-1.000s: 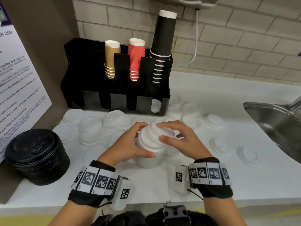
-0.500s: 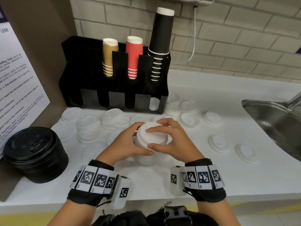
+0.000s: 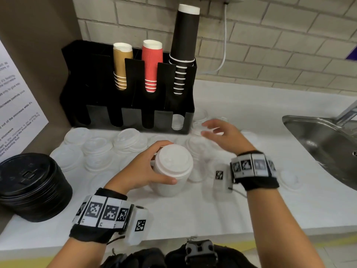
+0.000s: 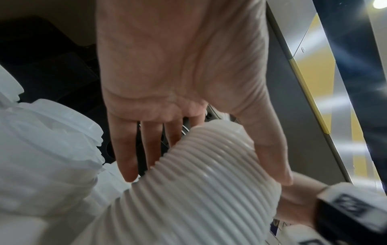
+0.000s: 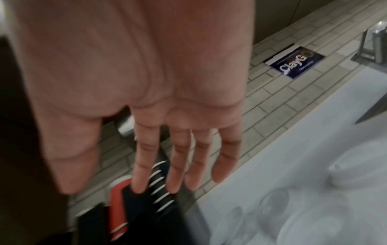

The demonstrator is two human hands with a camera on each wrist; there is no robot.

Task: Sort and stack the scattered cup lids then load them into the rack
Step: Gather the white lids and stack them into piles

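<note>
A: What is the biggest thing here?
B: The white bench [image 3: 251, 206]. A steel sink [image 3: 318, 140] is set into it on the right side, and a black rack [image 3: 123, 115] stands at the back against the brick wall.

A: What does the rack hold?
B: Three stacks of cups: tan cups [image 3: 121, 66], red cups [image 3: 151, 64] and tall black cups [image 3: 184, 49]. One white lid shows in the low front slot on the right.

A: And on the bench?
B: A pile of black lids [image 3: 31, 182] sits at the left. Many loose white lids [image 3: 98, 149] lie scattered in front of the rack.

A: Where is the stack of white lids?
B: The stack of white lids [image 3: 172, 169] stands on the bench in the middle, near the front of the rack. The left hand [image 3: 143, 169] grasps it: fingers curve behind it and the thumb presses on the near side.

A: The right hand?
B: The right hand [image 3: 226, 136] hovers over the loose lids just right of the rack. Its fingers [image 5: 178, 165] are spread and straight, holding nothing.
</note>
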